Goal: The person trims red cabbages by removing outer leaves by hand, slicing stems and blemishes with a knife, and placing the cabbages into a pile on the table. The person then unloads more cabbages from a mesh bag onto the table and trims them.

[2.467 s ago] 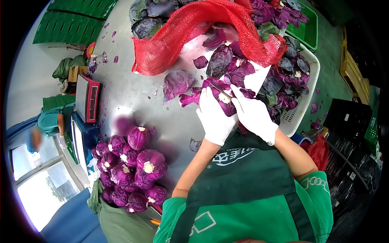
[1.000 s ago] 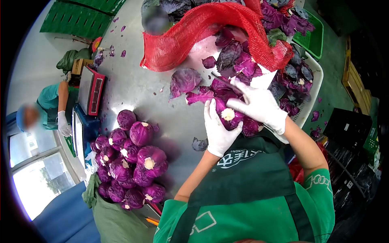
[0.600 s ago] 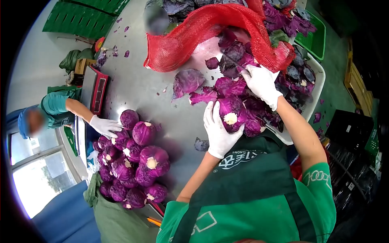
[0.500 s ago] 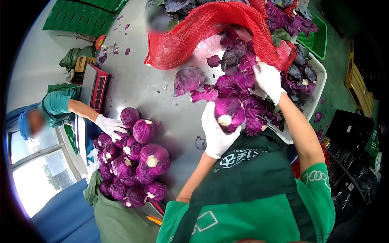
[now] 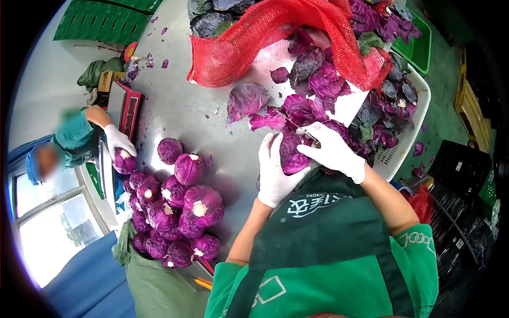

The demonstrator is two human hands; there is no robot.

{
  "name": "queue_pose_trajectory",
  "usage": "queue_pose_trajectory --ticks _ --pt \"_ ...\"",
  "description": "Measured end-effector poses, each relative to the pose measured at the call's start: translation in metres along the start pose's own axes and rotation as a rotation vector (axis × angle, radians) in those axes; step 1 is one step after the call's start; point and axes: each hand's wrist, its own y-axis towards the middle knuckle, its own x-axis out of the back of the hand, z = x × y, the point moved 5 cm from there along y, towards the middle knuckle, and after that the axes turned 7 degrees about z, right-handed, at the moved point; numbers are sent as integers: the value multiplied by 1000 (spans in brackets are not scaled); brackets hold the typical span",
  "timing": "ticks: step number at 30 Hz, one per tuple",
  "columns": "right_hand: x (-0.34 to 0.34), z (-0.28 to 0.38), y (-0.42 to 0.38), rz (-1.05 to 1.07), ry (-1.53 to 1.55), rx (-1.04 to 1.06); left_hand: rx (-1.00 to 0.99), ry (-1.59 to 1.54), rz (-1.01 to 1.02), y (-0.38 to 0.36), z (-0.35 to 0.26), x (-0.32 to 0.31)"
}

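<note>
My left hand (image 5: 278,172), in a white glove, is wrapped round a red cabbage (image 5: 292,155) just in front of my apron. The white-gloved right hand (image 5: 334,151) is closed on a slim dark knife (image 5: 312,139) at the upper right of that cabbage, its fingers touching the head. Most of the knife is hidden by the fingers. Loose purple leaves (image 5: 305,108) lie right beyond both hands, and a bigger leaf (image 5: 247,100) rests flat on the metal table (image 5: 228,140).
A pile of red cabbages (image 5: 164,214) sits at left. Beside it, a co-worker's gloved hand (image 5: 117,140) grips a cabbage near a red scale (image 5: 130,116). A red mesh bag (image 5: 238,61) lies at the back. A white crate (image 5: 419,122) of leaves stands at right.
My right hand has come from the leaves to the cabbage. The cabbage has turned, hiding its pale stem end. The co-worker's hand has lifted a cabbage off the pile toward the scale.
</note>
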Motion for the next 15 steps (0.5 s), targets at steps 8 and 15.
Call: queue_pose_trajectory --ticks 8,15 --pt "20 -43 3 -209 -426 67 -151 -87 -26 -14 16 4" --pt "86 -30 12 -750 -676 5 120 -1008 -98 -21 43 32"
